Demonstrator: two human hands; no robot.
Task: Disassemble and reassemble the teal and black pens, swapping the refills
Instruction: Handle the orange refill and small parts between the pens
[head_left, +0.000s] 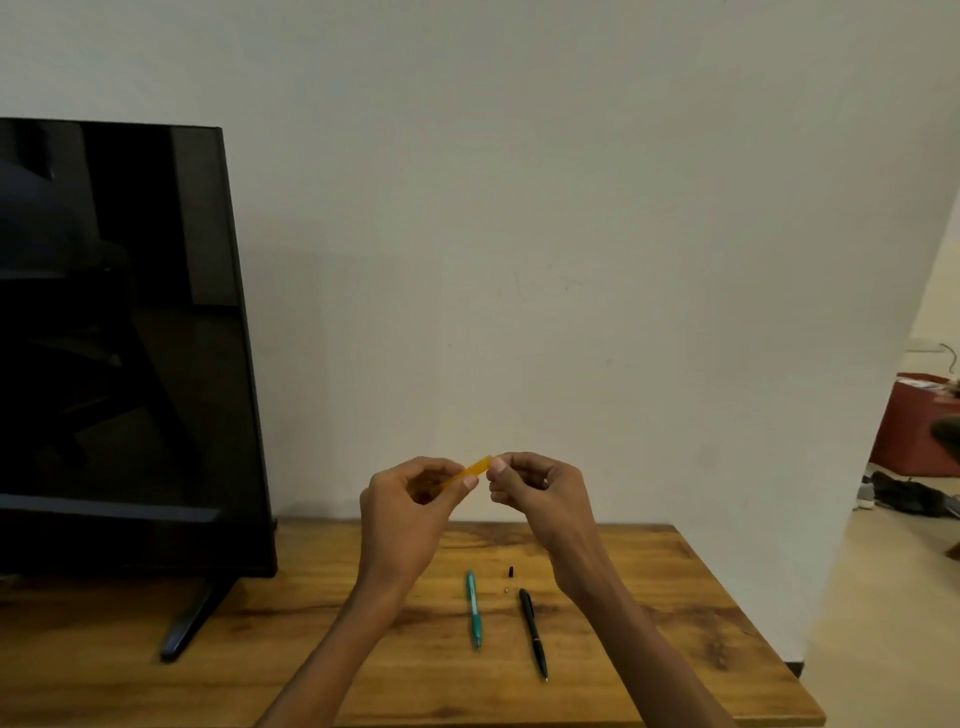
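Observation:
A teal pen (473, 609) lies on the wooden table (675, 623), tip toward me. To its right lies a black pen (533, 633), also tip toward me. Between their far ends sit a small black piece (511, 571) and a tiny pale piece (506, 590). Both hands are raised above the table in front of the wall. My left hand (410, 506) is closed around an orange translucent pen barrel (470, 471). My right hand (535, 493) pinches the barrel's right end with thumb and forefinger.
A dark monitor (119, 343) on a stand fills the left of the table. A white wall stands just behind the table. Right of the table's edge is open floor with a red box (909, 431) and dark clutter.

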